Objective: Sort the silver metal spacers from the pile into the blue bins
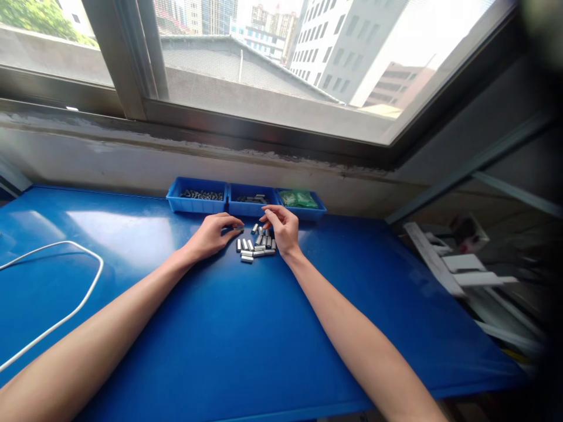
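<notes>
Several small silver and black cylindrical pieces (258, 252) lie in a loose group on the blue tabletop (246, 340). At the left of the group, my left hand (216, 235) pinches a small dark piece (239, 228) between thumb and fingertips, close to the table. Over the group's right side is my right hand (284, 227), its thumb and fingers drawn together. Whether anything sits between its fingertips is too small to make out.
Behind the hands stand three joined blue bins: small dark parts in the left bin (196, 204), longer parts in the middle bin (248, 208), green packets in the right bin (314, 214). A white cable (94, 281) curves at left. A window rises behind.
</notes>
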The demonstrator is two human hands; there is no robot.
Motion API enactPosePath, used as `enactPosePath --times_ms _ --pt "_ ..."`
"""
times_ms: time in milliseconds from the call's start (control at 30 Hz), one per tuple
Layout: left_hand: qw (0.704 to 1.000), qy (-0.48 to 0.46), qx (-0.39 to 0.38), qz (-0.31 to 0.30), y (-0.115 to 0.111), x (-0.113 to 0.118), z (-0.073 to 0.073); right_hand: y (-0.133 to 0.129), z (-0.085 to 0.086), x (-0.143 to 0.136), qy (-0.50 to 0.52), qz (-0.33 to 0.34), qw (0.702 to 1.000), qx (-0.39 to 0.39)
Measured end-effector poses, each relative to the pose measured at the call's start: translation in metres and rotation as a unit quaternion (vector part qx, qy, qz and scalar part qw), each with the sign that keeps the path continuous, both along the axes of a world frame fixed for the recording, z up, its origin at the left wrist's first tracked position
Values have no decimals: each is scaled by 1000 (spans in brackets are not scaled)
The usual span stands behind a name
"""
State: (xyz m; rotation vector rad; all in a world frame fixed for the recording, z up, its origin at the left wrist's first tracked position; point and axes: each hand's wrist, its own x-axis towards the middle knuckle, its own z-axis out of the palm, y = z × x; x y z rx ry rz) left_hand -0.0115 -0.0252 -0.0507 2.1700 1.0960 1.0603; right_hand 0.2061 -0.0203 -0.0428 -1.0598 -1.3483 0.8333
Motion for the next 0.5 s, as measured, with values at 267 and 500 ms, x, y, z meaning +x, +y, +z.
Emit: enactPosePath --times_ms 267,500 --pt "963 -195 -184 12 2 -7 8 -7 2 -5 -161 21 983 89" --pt "973 -159 -166 -29 2 -5 7 -10 0 -12 -204 83 969 114"
